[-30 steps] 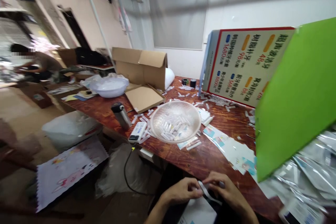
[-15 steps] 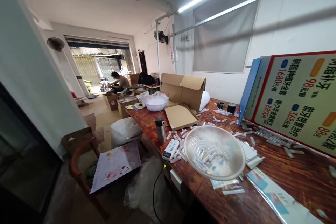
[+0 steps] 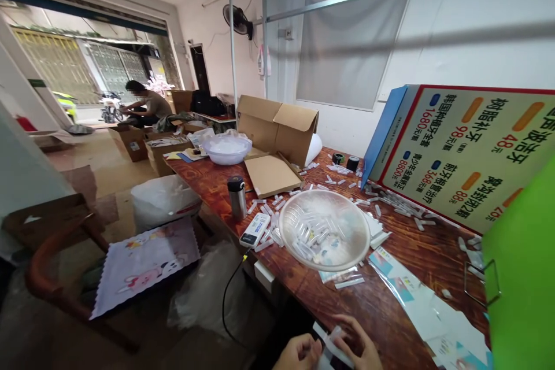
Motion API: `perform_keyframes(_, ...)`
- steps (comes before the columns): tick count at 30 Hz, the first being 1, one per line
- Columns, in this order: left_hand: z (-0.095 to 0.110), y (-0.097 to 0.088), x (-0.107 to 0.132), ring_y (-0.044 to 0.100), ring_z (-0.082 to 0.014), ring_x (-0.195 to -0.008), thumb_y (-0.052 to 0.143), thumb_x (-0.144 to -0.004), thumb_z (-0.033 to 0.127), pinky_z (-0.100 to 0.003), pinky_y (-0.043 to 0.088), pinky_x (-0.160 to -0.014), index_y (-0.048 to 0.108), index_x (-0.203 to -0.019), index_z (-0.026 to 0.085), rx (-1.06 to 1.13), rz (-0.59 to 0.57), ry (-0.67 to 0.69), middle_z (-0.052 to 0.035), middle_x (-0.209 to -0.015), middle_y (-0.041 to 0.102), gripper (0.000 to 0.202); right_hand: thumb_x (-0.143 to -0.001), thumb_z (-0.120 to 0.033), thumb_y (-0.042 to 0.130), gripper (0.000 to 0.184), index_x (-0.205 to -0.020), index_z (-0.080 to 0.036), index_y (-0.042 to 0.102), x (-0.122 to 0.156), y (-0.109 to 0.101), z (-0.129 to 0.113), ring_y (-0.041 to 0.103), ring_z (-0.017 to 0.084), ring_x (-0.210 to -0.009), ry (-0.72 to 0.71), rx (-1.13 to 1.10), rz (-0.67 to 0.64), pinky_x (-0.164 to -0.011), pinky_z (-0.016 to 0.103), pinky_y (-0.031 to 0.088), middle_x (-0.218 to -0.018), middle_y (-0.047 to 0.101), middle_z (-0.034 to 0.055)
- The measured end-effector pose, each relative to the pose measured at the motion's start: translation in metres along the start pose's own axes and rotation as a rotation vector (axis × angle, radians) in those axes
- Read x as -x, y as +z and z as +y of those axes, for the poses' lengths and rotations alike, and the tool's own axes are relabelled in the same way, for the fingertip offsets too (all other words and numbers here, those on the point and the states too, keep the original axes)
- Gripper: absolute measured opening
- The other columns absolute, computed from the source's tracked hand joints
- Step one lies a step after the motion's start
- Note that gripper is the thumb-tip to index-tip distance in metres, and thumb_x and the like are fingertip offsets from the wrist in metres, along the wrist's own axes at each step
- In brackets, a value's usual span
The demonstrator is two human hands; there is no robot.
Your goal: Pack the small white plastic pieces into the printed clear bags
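Leftmost on the table (image 3: 410, 240) we have a steel bottle (image 3: 237, 199), then loose plastic pieces (image 3: 263, 244). Our left hand (image 3: 299, 352) curls low by the edge; we cannot tell if it pinches anything. The bowl (image 3: 342, 202) already holds many pieces. Between our 2 hands is 1 white strip (image 3: 321, 333), which we judge unfinished. Our right hand (image 3: 359, 342) arches its fingers around it, grip unclear. Rightward, printed cards (image 3: 427, 309) lie spread, seemingly left to handle

Your table (image 3: 299, 280) is reddish brown with dark streaks. Nearer you than the cloudy white bowl (image 3: 353, 222), your strip (image 3: 321, 334) is white. Left of the bowl, the bottle (image 3: 237, 201) is silver and black.
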State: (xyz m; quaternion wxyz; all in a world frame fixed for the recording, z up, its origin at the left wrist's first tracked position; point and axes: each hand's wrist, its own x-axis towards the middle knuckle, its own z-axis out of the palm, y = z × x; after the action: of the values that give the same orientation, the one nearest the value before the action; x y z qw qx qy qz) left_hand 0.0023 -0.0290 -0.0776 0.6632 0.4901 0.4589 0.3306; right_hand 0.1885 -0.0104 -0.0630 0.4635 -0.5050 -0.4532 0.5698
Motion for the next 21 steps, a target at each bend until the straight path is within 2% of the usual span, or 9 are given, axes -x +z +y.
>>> perform_keyframes(5,0.01,-0.016,0.008,0.038,-0.0127,-0.067,0.052,-0.062,0.095,-0.026,0.033,-0.064,0.05,-0.075,0.017,0.008,0.055,0.003,0.0028,-0.07,0.042,0.079,-0.068,-0.06,0.081,0.047,-0.086,-0.018,0.071,-0.006,0.02,-0.048,0.066,0.024,-0.079,-0.07,0.223,-0.212,-0.074,0.033,0.052,-0.08,0.07,0.0069)
perform_keyframes(8,0.011,-0.028,0.014,0.041,-0.0139,-0.069,0.052,-0.065,0.093,-0.026,0.035,-0.066,0.054,-0.077,0.016,0.039,0.108,0.021,0.0016,-0.072,0.047,0.078,-0.07,-0.057,0.081,0.044,-0.079,-0.017,0.066,-0.015,0.037,-0.061,0.065,0.022,-0.078,-0.103,0.255,-0.302,-0.071,0.031,0.05,-0.08,0.069,0.0055)
perform_keyframes(10,0.014,-0.037,0.02,0.042,-0.0138,-0.069,0.052,-0.066,0.092,-0.026,0.035,-0.065,0.056,-0.077,0.016,0.073,0.16,0.014,0.0015,-0.071,0.048,0.077,-0.066,-0.054,0.085,0.044,-0.079,-0.016,0.065,-0.021,0.048,-0.066,0.062,0.019,-0.076,-0.11,0.201,-0.348,-0.069,0.028,0.047,-0.078,0.067,0.0033)
perform_keyframes(13,0.02,-0.048,0.03,0.042,-0.0133,-0.067,0.055,-0.068,0.09,-0.024,0.034,-0.062,0.059,-0.076,0.015,0.116,0.248,-0.016,0.0018,-0.069,0.049,0.075,-0.061,-0.05,0.089,0.046,-0.077,-0.016,0.063,-0.025,0.061,-0.071,0.058,0.014,-0.068,-0.002,0.089,-0.491,-0.062,0.024,0.043,-0.073,0.065,0.0)
perform_keyframes(16,0.028,-0.049,0.042,0.042,-0.0128,-0.066,0.06,-0.068,0.086,-0.023,0.031,-0.059,0.062,-0.074,0.014,0.15,0.312,-0.065,0.0012,-0.068,0.051,0.072,-0.06,-0.047,0.09,0.043,-0.068,-0.015,0.063,-0.027,0.07,-0.073,0.056,0.013,-0.063,0.102,0.133,-0.635,-0.058,0.023,0.04,-0.068,0.066,0.0001)
perform_keyframes(18,0.034,-0.045,0.049,0.043,-0.0127,-0.067,0.063,-0.068,0.084,-0.023,0.031,-0.06,0.065,-0.078,0.013,0.238,0.306,-0.098,-0.0005,-0.072,0.055,0.072,-0.061,-0.046,0.089,0.039,-0.066,-0.014,0.069,-0.028,0.072,-0.071,0.059,0.015,-0.067,0.013,0.242,-0.651,-0.061,0.024,0.042,-0.071,0.068,0.002)
perform_keyframes(21,0.04,-0.041,0.059,0.048,-0.0132,-0.069,0.069,-0.068,0.079,-0.022,0.033,-0.061,0.068,-0.086,0.012,0.392,0.177,-0.127,-0.0036,-0.079,0.061,0.069,-0.068,-0.049,0.085,0.034,-0.073,-0.016,0.079,-0.028,0.066,-0.067,0.059,0.015,-0.072,-0.141,0.36,-0.704,-0.063,0.024,0.042,-0.08,0.068,0.0033)
